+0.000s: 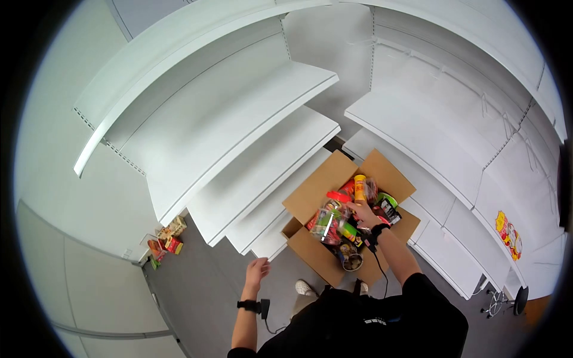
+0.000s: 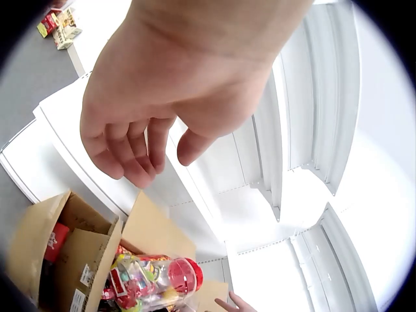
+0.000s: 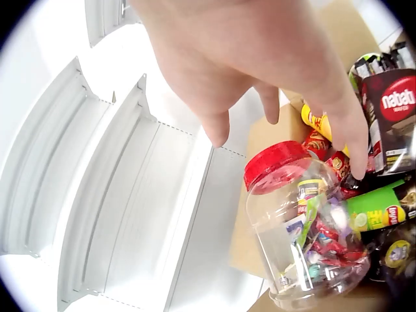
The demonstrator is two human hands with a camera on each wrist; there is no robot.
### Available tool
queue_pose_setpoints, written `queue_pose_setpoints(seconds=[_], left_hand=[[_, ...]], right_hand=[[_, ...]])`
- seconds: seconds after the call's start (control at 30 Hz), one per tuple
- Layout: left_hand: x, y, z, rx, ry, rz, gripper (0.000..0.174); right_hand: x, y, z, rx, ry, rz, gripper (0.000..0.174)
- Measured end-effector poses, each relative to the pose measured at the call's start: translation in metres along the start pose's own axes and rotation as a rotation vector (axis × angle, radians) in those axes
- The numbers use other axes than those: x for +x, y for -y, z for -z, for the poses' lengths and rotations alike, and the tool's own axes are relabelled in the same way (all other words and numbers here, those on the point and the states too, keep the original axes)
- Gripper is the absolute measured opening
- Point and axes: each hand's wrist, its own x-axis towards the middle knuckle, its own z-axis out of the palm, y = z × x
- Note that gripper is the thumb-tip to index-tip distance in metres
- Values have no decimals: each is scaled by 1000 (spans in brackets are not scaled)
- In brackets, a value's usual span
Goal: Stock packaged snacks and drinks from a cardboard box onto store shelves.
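Box point(image 1: 315, 256) beside white shelves point(image 1: 239, 128), grey floor point(image 1: 206, 292)

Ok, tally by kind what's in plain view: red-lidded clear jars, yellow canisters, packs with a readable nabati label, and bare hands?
Red-lidded clear jar: 1
Yellow canister: 1
Nabati-labelled pack: 1
Bare hands, left hand and right hand: 2
Total: 5

Shop-like room — tiered white shelving point(image 1: 245, 122)
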Motion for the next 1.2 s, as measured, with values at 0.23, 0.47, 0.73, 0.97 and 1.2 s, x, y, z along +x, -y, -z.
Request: queue_pose_setpoints(seconds=[0.23, 0.47, 0.73, 0.97, 1.2], left_hand=[[16, -16, 67, 20, -50, 72, 27], [24, -41, 39, -80, -56, 26, 24], [0, -40, 10, -58, -79, 54, 25], [-23, -26, -2, -88, -136, 61, 27], [-14, -20, -39, -52, -91, 45, 30]], right_hand=[[91, -1, -38, -158, -232, 391, 79], [114, 2, -35, -440, -387, 181, 107], [140, 8, -47, -525, -379, 131, 103], [96, 31, -33, -412, -195, 274, 90], [93, -32, -15, -216, -210, 379, 75]])
